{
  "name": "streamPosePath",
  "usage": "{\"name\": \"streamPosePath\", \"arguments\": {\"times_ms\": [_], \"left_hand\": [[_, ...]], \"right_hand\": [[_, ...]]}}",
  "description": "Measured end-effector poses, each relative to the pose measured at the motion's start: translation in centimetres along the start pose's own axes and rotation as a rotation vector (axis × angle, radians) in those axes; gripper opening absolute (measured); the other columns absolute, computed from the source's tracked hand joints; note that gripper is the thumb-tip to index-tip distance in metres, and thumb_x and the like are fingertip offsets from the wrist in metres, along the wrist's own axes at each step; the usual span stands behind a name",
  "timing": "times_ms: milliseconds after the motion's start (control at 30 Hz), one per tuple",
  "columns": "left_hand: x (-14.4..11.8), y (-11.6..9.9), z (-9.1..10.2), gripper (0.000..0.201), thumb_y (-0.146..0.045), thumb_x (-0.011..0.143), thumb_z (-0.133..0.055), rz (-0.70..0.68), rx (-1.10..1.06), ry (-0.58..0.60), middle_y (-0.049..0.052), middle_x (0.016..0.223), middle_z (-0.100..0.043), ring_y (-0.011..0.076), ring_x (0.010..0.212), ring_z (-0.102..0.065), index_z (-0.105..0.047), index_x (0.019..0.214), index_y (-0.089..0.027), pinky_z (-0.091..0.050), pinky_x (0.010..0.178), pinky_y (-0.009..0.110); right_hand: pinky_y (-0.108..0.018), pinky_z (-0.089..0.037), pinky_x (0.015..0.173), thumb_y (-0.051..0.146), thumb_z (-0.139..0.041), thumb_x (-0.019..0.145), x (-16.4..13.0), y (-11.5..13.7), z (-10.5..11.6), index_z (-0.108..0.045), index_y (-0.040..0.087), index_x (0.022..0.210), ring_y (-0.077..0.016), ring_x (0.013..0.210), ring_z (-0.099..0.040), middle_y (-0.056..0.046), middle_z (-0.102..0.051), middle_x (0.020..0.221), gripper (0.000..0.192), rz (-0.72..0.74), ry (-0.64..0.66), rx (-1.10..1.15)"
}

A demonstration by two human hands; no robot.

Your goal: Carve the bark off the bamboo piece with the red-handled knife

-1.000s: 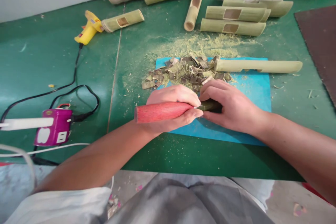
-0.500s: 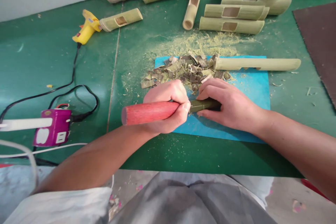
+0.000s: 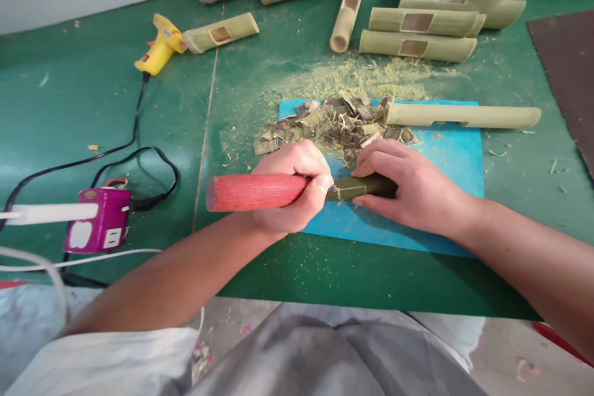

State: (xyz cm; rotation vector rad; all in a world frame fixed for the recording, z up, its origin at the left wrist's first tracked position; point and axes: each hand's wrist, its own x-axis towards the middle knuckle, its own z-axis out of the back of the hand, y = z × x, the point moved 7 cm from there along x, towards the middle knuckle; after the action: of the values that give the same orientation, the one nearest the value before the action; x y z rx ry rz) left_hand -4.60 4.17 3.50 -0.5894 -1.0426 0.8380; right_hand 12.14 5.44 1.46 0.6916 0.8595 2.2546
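Observation:
My left hand is wrapped round the thick red wooden handle of a tool. The tool's working end is hidden behind my fingers, by the near end of a dark green piece of bamboo. My right hand grips that bamboo from above, thumb on the near side and fingers on the far side, pressing it on a blue sheet. Just beyond both hands lies a heap of bamboo chips. A pale bamboo tube with a cut-out rests across the sheet's far right edge.
Several bamboo tubes with square openings lie at the back of the green table. A yellow glue gun touches a short bamboo tube. Its cord runs near a purple power adapter. Dark brown matting lies far right.
The red handle has shifted slightly left, away from my right hand, and more of the dark bamboo shows between my hands. The whole view has also moved a little.

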Motion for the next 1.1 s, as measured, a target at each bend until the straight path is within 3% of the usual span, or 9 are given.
{"name": "streamPosePath", "arguments": {"times_ms": [167,467,733,1100], "left_hand": [[0.7,-1.6,-0.2,0.026,-0.033,0.095,-0.067,-0.092,-0.079,0.008,0.001,0.072,-0.072,0.0104,0.067,-0.069,-0.063,0.074,-0.019,-0.056,0.064,0.024],[1.2,-2.2,-1.1,0.008,-0.024,0.088,-0.075,-0.082,-0.061,0.146,0.004,0.084,-0.079,0.0138,0.078,-0.076,-0.068,0.085,-0.020,-0.063,0.074,0.025],[1.1,-2.8,-1.1,0.011,-0.019,0.082,-0.080,-0.204,-0.001,0.146,0.003,0.082,-0.080,0.0122,0.078,-0.077,-0.070,0.085,-0.019,-0.064,0.077,0.022],[1.2,-2.8,-1.1,0.012,-0.023,0.082,-0.082,-0.224,-0.018,0.132,0.002,0.080,-0.080,0.0133,0.076,-0.078,-0.070,0.085,-0.021,-0.066,0.075,0.023]], "right_hand": [[-0.042,-0.052,0.086,0.022,-0.072,0.082,0.1,0.1,0.0,-0.061,0.023,0.095,-0.0266,0.098,-0.063,-0.009,-0.067,0.102,0.017,-0.022,0.010,0.009],[-0.040,-0.052,0.082,0.024,-0.071,0.085,0.2,0.2,0.0,-0.059,0.023,0.092,-0.0244,0.094,-0.062,-0.008,-0.067,0.100,0.013,-0.016,0.011,-0.002],[-0.039,-0.053,0.082,0.023,-0.069,0.086,0.1,0.3,0.0,-0.059,0.023,0.092,-0.0234,0.093,-0.062,-0.008,-0.067,0.100,0.011,-0.006,0.005,-0.013],[-0.040,-0.053,0.083,0.022,-0.070,0.084,0.1,0.2,0.0,-0.060,0.023,0.092,-0.0242,0.094,-0.063,-0.009,-0.067,0.101,0.014,-0.009,0.009,-0.008]]}}
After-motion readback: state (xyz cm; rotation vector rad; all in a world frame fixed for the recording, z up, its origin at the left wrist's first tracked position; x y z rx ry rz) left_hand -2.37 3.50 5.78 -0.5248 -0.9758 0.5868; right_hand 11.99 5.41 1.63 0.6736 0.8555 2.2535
